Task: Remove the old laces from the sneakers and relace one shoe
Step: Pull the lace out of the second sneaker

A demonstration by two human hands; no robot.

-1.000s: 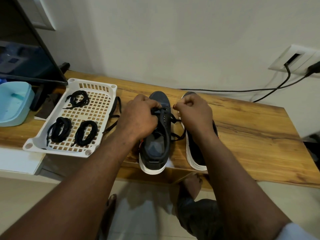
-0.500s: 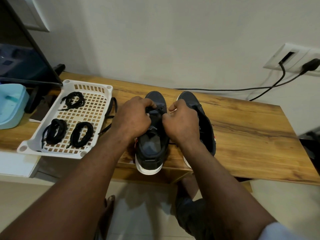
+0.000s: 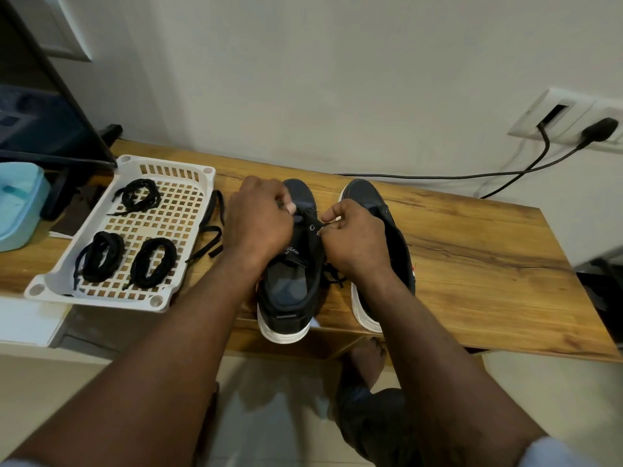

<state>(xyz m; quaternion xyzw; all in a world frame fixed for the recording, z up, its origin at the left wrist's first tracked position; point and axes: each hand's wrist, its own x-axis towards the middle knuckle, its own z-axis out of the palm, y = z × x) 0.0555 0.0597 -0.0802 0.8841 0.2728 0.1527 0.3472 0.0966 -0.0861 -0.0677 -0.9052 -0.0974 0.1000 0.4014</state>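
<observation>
Nearest, below both wrists, the person's bare foot (image 3: pixel 371 355) showed under the front edge of the wooden table (image 3: pixel 472 264), whose grained, glossy top ran well out to the right of the right hand (image 3: pixel 357 237). The forearms crossed the view. The right one hid much of the second sneaker (image 3: pixel 367 197), leaving its dark toe beyond that hand and a strip of white sole beside the wrist. Beneath the left hand (image 3: pixel 256 227) stood the black sneaker (image 3: pixel 290 288), soft-collared on a thick white sole, heel at the table's front edge and toe pointing away. Left of the left hand lay a loose lace (image 3: pixel 210 230), flat and black, just beside a white plastic lattice tray (image 3: pixel 188 278) holding three coiled laces (image 3: pixel 153 262). Farther left sat a pale blue container (image 3: pixel 17 207) under a dark screen (image 3: pixel 40 129). Beyond the hands a black cable (image 3: pixel 438 176) ran along the wall to a white socket (image 3: pixel 573 119), far right. The left hand's curled fingers pinched the sneaker's flat black lace (image 3: pixel 308 215) over the tongue. The right thumb and forefinger pinched the black sneaker's eyelet flap, with the other fingers curled.
</observation>
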